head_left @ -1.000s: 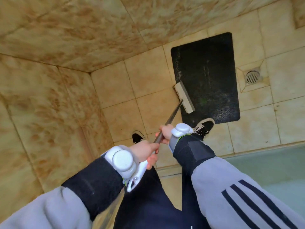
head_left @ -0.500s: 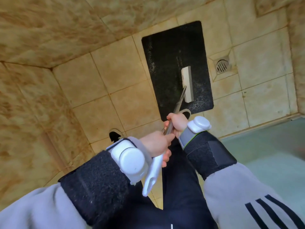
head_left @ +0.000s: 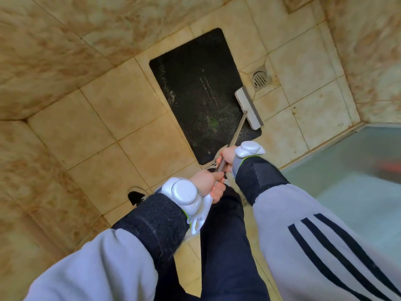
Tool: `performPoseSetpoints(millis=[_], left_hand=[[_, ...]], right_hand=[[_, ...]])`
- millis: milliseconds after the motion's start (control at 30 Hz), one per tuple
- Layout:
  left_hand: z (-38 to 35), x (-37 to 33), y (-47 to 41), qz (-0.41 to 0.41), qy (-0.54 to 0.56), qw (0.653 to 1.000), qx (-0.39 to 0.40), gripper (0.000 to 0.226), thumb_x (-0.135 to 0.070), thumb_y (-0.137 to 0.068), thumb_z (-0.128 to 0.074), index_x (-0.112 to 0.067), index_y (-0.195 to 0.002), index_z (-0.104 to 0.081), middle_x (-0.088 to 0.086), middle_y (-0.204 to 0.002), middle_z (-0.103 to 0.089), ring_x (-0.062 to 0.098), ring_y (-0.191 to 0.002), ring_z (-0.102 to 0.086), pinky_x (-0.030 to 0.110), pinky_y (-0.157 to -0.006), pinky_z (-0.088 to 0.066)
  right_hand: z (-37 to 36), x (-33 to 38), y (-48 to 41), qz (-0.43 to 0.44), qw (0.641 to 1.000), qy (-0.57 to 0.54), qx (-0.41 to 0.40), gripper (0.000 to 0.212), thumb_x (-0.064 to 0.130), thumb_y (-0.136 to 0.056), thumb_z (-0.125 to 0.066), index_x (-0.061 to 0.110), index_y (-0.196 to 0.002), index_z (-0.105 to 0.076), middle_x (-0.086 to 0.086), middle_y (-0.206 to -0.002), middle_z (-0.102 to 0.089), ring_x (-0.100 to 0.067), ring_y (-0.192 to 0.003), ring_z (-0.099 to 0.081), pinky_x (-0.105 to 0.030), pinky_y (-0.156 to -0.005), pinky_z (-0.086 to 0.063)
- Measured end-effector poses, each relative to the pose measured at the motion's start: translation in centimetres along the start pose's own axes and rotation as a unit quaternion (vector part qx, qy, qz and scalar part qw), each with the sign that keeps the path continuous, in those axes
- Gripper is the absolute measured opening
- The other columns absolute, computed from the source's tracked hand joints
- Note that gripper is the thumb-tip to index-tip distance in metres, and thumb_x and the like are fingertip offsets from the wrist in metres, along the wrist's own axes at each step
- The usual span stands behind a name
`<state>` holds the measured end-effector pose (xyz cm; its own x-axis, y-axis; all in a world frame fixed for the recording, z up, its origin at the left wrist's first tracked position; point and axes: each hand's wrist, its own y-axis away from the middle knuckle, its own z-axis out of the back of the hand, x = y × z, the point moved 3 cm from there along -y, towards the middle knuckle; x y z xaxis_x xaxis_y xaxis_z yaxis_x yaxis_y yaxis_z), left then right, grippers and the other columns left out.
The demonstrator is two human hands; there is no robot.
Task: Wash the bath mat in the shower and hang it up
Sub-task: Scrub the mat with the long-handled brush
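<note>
Lying flat on the tiled shower floor [head_left: 130,127], the dark bath mat [head_left: 195,94] was seen just beside the drain [head_left: 259,79]. A long-handled brush [head_left: 238,127] was gripped by both hands: the right hand [head_left: 226,156] was curled round the metal pole, the left hand [head_left: 206,181] round its white upper end. The white brush head [head_left: 248,107] was set at the mat's right edge, near the drain.

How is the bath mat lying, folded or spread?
Spread: the bath mat lies as a flat rectangle on the floor tiles, unfolded.
</note>
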<state>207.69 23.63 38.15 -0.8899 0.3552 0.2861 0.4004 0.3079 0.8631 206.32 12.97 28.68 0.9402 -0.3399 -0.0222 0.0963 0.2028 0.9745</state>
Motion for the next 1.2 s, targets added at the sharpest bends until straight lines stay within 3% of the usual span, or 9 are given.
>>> performPoseSetpoints(millis=[67, 267, 433, 600, 733, 833, 1033, 1133, 1200], left_hand=[[1.6, 0.9, 0.6, 0.000, -0.001, 1.000, -0.016, 0.038, -0.019, -0.102, -0.029, -0.012, -0.065, -0.031, -0.005, -0.031, -0.028, 0.004, -0.019, -0.024, 0.007, -0.025, -0.016], [7.9, 3.9, 4.9, 0.011, 0.003, 0.998, -0.060, 0.038, -0.020, -0.102, -0.031, -0.014, -0.064, -0.031, -0.006, -0.032, -0.026, 0.003, -0.020, -0.021, 0.006, -0.026, -0.013], [11.4, 6.7, 8.5, 0.022, -0.014, 0.994, -0.105, 0.038, -0.019, -0.101, -0.034, -0.013, -0.064, -0.033, -0.005, -0.033, -0.028, 0.004, -0.020, -0.023, 0.003, -0.028, -0.017], [8.7, 5.6, 9.4, -0.021, -0.065, 0.993, -0.099, 0.038, -0.020, -0.102, -0.033, -0.013, -0.065, -0.031, -0.005, -0.031, -0.029, 0.006, -0.020, -0.023, 0.002, -0.032, -0.020], [4.5, 2.2, 7.7, -0.022, -0.043, 0.997, -0.060, 0.040, -0.032, -0.102, -0.030, -0.014, -0.066, -0.031, -0.006, -0.032, -0.026, 0.004, -0.020, -0.021, 0.003, -0.029, -0.016], [0.6, -1.2, 5.0, -0.016, -0.008, 0.999, -0.041, 0.044, -0.044, -0.100, -0.030, -0.013, -0.069, -0.035, -0.005, -0.032, -0.026, 0.004, -0.020, -0.023, 0.004, -0.029, -0.017], [-1.3, -3.5, 0.4, 0.012, -0.010, 0.999, -0.032, 0.042, -0.040, -0.101, -0.027, -0.015, -0.067, -0.030, -0.006, -0.030, -0.026, 0.004, -0.018, -0.022, 0.005, -0.025, -0.017], [1.8, -1.6, 2.5, 0.015, 0.037, 0.999, -0.029, 0.042, -0.036, -0.101, -0.027, -0.016, -0.064, -0.028, -0.007, -0.029, -0.025, 0.002, -0.017, -0.021, 0.008, -0.022, -0.013], [5.5, 0.6, 5.4, 0.022, 0.056, 0.997, -0.044, 0.042, -0.035, -0.102, -0.028, -0.016, -0.064, -0.029, -0.007, -0.030, -0.025, 0.003, -0.017, -0.020, 0.008, -0.022, -0.010]], right_hand=[[-1.5, -1.1, 0.4, -0.018, 1.000, 0.012, 0.018, 0.031, 0.008, -0.096, -0.035, 0.007, -0.065, -0.041, -0.002, -0.028, -0.046, -0.018, -0.051, -0.041, -0.029, -0.066, -0.043], [-9.5, -4.0, 3.1, -0.040, 0.997, -0.023, 0.067, 0.027, 0.007, -0.097, -0.033, 0.006, -0.070, -0.040, -0.002, -0.027, -0.047, -0.018, -0.053, -0.047, -0.029, -0.054, -0.043], [-14.5, -6.3, 6.4, -0.038, 0.993, -0.003, 0.113, 0.031, 0.004, -0.099, -0.030, 0.008, -0.070, -0.035, -0.007, -0.048, -0.049, -0.016, -0.053, -0.043, -0.027, -0.052, -0.043], [-12.0, -3.6, 7.4, 0.001, 0.992, 0.058, 0.111, 0.039, 0.001, -0.096, -0.033, 0.005, -0.058, -0.044, 0.002, -0.024, -0.046, -0.020, -0.054, -0.045, -0.035, -0.071, -0.045], [-6.8, 0.9, 6.2, 0.041, 0.996, 0.025, 0.074, 0.036, 0.006, -0.099, -0.034, 0.004, -0.064, -0.043, -0.002, -0.030, -0.050, -0.017, -0.045, -0.051, -0.029, -0.053, -0.045], [-2.8, 4.3, 3.8, 0.052, 0.997, -0.024, 0.055, 0.038, 0.006, -0.101, -0.032, 0.004, -0.063, -0.037, 0.000, -0.024, -0.043, -0.018, -0.048, -0.045, -0.028, -0.054, -0.039], [0.5, 5.6, 0.1, 0.032, 0.996, 0.078, 0.027, 0.037, 0.007, -0.099, -0.034, 0.004, -0.063, -0.043, -0.001, -0.025, -0.048, -0.019, -0.043, -0.052, -0.028, -0.053, -0.042], [-3.2, 4.2, 1.9, -0.021, 0.991, 0.086, 0.098, 0.030, 0.007, -0.099, -0.035, 0.010, -0.069, -0.041, 0.006, -0.025, -0.049, -0.016, -0.052, -0.055, -0.019, -0.040, -0.049], [-7.4, 2.5, 4.8, -0.015, 0.983, 0.106, 0.150, 0.032, 0.006, -0.100, -0.034, 0.013, -0.070, -0.037, 0.012, -0.023, -0.046, -0.009, -0.040, -0.059, -0.011, -0.031, -0.044]])
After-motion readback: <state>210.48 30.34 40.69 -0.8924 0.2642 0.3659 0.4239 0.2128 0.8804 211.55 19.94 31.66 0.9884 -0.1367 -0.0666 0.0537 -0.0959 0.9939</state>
